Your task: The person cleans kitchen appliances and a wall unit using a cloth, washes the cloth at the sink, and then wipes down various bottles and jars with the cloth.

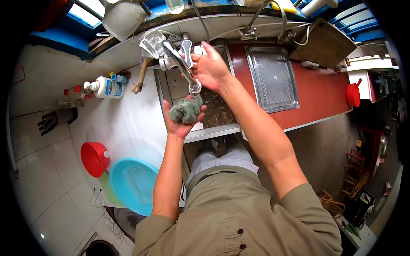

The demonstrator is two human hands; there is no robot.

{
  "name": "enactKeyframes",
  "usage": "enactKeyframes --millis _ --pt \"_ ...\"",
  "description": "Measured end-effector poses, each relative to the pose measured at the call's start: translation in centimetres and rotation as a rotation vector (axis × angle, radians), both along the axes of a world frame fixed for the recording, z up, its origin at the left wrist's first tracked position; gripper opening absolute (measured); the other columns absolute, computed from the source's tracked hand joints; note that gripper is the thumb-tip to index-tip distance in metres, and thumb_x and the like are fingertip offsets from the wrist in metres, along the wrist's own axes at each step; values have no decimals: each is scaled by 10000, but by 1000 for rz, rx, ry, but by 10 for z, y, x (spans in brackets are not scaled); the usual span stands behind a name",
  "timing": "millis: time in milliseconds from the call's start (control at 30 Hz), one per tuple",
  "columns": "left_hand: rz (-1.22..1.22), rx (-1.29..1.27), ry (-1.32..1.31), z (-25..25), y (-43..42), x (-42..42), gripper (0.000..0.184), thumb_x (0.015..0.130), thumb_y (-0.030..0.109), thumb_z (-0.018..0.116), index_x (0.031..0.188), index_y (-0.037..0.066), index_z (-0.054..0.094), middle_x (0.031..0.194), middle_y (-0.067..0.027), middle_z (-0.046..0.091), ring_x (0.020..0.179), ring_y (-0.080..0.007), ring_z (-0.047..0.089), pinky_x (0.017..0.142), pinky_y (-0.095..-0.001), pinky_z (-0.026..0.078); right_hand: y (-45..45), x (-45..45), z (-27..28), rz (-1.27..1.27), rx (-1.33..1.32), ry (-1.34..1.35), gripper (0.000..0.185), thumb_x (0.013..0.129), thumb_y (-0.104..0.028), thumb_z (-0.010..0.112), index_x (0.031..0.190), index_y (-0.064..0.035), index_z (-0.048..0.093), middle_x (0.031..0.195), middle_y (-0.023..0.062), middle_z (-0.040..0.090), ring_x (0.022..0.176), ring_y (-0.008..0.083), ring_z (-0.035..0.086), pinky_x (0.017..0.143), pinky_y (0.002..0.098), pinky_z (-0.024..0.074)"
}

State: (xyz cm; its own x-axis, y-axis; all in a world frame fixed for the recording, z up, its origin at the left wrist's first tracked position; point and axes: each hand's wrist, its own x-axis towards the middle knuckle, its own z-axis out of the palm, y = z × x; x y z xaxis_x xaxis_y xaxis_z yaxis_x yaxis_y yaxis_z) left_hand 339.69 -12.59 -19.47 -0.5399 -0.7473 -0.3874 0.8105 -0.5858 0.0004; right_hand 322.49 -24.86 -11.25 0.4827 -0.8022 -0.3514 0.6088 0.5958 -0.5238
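A crumpled grey-green cloth [186, 111] rests bunched in my left hand [181, 127], whose fingers curl up around it. It sits directly under the spout of the chrome faucet [181, 64], over the sink [218, 113]. Palm showing and thumb raised, my right hand [210, 70] is beside the faucet's grey lever handle [187, 51]. Its fingers are partly hidden behind the faucet, so whether they touch the lever is unclear. Nothing is seen held in that palm.
Left of the sink stand a white pump bottle [110, 87], a red dipper [95, 159] and a blue basin [133, 183]. On the red counter [316, 98] to the right lies a metal tray [273, 79]. A cutting board [322, 42] leans behind it.
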Motion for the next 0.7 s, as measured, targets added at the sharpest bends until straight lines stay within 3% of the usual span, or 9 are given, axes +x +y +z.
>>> enactKeyframes --millis 67,200,267,367,433,500,567,600,700 --pt "-34 -34 11 1 6 3 913 792 735 513 1385 56 372 1332 -237 450 1199 -516 450 918 -619 452 4 -14 4 -5 -9 63 767 952 -611 260 1195 43 579 890 73 616 753 172 524 779 322 460" --pt "-71 -57 -8 1 16 6 814 839 665 517 1372 63 392 1302 -209 483 1159 -465 508 913 -580 472 3 -21 10 34 -5 79 743 961 -599 255 1220 24 564 914 92 627 806 177 554 827 325 459" --pt "-66 -40 -82 -5 20 6 758 857 629 518 1352 66 413 1271 -196 508 1127 -445 533 896 -560 485 8 -19 10 -82 8 270 693 966 -583 297 1214 14 544 943 130 617 850 214 577 823 370 499" --pt "-21 27 -183 -8 23 2 582 898 514 533 1277 75 491 1186 -152 568 1045 -370 587 855 -504 510 42 -29 -13 -114 -50 662 574 983 -496 386 1280 -22 513 1143 153 591 1014 253 571 896 380 474" --pt "44 71 -383 -22 21 -6 553 913 500 510 1262 72 492 1213 -161 542 1060 -360 576 890 -525 492 87 -12 -24 -87 -214 881 532 952 -445 503 1278 -25 513 1197 162 569 1058 262 565 932 379 454" --pt "22 7 -382 -27 21 -27 491 932 453 502 1250 79 506 1206 -131 555 1073 -300 576 940 -479 469 128 12 -51 -49 -519 1054 526 889 -403 610 1258 -38 522 1220 195 550 1098 306 545 993 408 409" --pt "196 -274 -801 -32 32 -55 453 960 444 463 1237 89 510 1201 -101 562 1087 -244 568 986 -411 438 148 37 -35 -125 -761 1323 534 838 -389 653 1241 -61 530 1213 205 549 1150 365 504 1048 447 348" --pt "207 -273 -818 -22 32 -57 453 960 444 463 1237 89 510 1201 -101 562 1087 -244 568 986 -411 438 147 39 -48 -210 -775 1381 501 819 -341 666 1223 -73 540 1224 197 547 1187 404 460 1066 467 319" --pt "253 -30 -341 11 24 -65 420 974 436 474 1183 77 535 1172 -57 566 1097 -171 545 979 -321 418 142 29 -66 -292 -785 1447 330 840 -300 644 1079 -73 624 1230 190 554 1213 407 450 1061 467 326"
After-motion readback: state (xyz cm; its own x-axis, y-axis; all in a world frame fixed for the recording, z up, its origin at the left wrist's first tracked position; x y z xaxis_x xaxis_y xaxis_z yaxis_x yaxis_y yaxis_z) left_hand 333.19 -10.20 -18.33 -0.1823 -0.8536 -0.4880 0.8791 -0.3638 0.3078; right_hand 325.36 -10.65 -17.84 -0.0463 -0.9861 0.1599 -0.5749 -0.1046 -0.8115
